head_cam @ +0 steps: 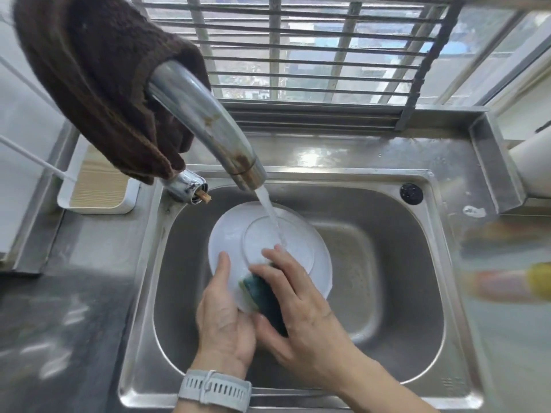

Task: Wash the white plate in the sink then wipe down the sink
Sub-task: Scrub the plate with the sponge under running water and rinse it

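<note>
In steel sink, round white plate, sponge

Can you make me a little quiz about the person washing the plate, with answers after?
1. True or false: the tap is turned off.
2. Which hand presses the green sponge on the white plate? A) left B) right
3. What hangs over the tap?

Key:
1. False: water streams onto the plate's underside.
2. B: the right hand scrubs with the sponge, while the left hand has a grip on the plate's rim above the sink.
3. A brown cloth.
</note>
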The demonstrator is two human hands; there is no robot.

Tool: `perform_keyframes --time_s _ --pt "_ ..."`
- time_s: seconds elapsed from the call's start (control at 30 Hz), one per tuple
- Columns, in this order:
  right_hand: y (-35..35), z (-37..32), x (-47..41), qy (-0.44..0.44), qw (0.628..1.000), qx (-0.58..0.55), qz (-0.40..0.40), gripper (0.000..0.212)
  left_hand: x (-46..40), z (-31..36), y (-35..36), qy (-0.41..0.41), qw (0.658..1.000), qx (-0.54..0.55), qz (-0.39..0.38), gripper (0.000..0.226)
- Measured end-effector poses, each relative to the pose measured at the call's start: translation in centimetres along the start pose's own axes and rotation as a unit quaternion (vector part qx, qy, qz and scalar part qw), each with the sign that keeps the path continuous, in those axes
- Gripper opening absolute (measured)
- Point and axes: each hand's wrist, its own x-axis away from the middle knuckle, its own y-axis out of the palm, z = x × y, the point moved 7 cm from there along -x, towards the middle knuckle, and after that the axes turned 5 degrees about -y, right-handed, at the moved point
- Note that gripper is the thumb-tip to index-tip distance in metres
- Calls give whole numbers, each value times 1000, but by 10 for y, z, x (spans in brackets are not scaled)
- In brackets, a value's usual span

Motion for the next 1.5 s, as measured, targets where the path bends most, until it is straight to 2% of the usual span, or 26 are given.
perform_keyframes --time_s 0.07,0.13,0.23,0.3,0.4,0.47,0.53,0.6,0.63,0.67,0.7,0.73,0.77,0.87,0.93,1.0,1.07,1.13,1.23,1.33,1.43,1.5 --pt "-10 10 15 -19 999 34 -22 58 0 5 -6 32 999 3 16 48" --pt "-27 32 26 16 999 40 -15 57 0 12 -14 76 996 -11 36 38" --pt "-54 77 33 121 989 55 62 46 5 16 -16 94 994 -38 34 29" --pt "-64 118 28 215 967 113 80 45 5 16 -17 92 994 -54 34 32" --pt "-65 170 6 305 930 208 -6 49 5 15 -19 92 993 -63 39 35" --pt "-62 186 -8 313 911 259 -73 52 7 15 -18 96 992 -77 32 35" --pt "-63 182 -15 292 913 279 -58 47 9 17 -15 105 989 -98 21 32" --pt "-69 158 -11 298 938 171 37 36 11 16 -13 105 989 -107 16 31" --pt "-71 144 -5 335 937 42 96 35 10 15 -13 101 989 -111 18 32" --pt "-67 132 0 380 906 -129 136 39 8 13 -12 95 989 -114 25 33" --pt "-59 118 3 408 854 -285 150 42 4 12 -14 91 988 -118 39 34" --pt "-55 104 5 412 811 -385 157 41 0 11 -15 90 986 -123 61 34" --pt "-55 93 5 397 794 -430 164 37 -5 11 -18 94 982 -138 88 34" --pt "-72 71 3 338 805 -441 207 26 -20 12 -21 106 960 -209 152 47" --pt "-83 59 3 280 844 -403 216 20 -27 7 -15 85 947 -275 145 61" --pt "-87 43 4 201 902 -318 210 12 -32 -5 -4 35 953 -287 89 66" --pt "-78 22 5 109 956 -214 172 13 -24 -17 13 -14 975 -221 6 71" --pt "-59 6 12 5 991 -70 112 22 -14 -22 27 -44 990 -111 -70 81" --pt "-37 3 28 -90 992 70 48 38 -4 -17 31 -43 989 -45 -132 88" --pt "-32 9 38 -87 994 59 -6 35 -4 -19 22 -43 987 -98 -118 68" --pt "-21 14 30 28 992 -61 -110 53 -5 -27 13 -71 986 -102 -111 60" --pt "-10 18 4 24 986 -1 -167 64 -4 -33 12 -74 985 -96 -124 57"
